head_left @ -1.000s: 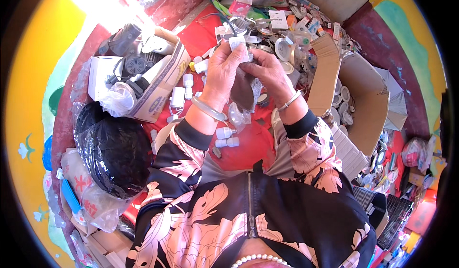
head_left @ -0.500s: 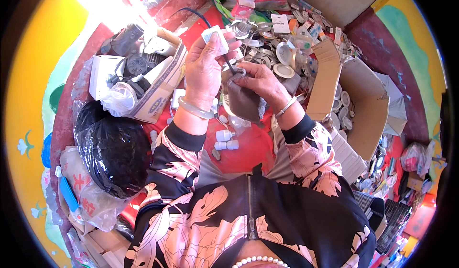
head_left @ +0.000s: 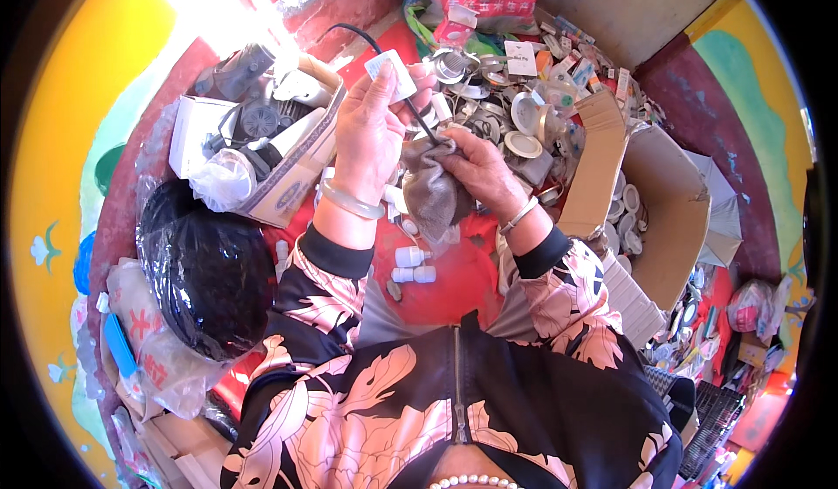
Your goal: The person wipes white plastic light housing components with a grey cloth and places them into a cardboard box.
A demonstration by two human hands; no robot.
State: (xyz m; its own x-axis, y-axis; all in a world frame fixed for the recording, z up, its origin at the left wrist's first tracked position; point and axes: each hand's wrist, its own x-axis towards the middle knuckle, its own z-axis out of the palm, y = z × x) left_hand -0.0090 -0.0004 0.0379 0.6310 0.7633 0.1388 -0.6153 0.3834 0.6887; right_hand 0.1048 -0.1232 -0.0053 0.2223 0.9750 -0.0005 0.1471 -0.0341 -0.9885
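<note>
My left hand (head_left: 368, 127) is raised in front of me, its thumb and fingers closed on a small white box-shaped device (head_left: 391, 75). A black cable (head_left: 421, 119) comes out of both ends of this device; one part arcs up to the left, the other runs down to my right hand. Bunched in my right hand (head_left: 485, 171) is a grey-brown cloth (head_left: 431, 194), pinched round the lower cable and hanging below the fingers. Whatever end of the cable lies inside the cloth is hidden.
On the left stands a carton (head_left: 294, 170) of mixed electrical parts, with a black plastic bag (head_left: 205, 271) nearer me. Ahead lies a heap of round white light fittings (head_left: 524, 144). An open cardboard box (head_left: 668, 201) stands right. White cylindrical pieces (head_left: 413, 274) lie on red cloth.
The cloth has shifted slightly and hangs more bunched below my right hand. My left hand still holds the white device in nearly the same place.
</note>
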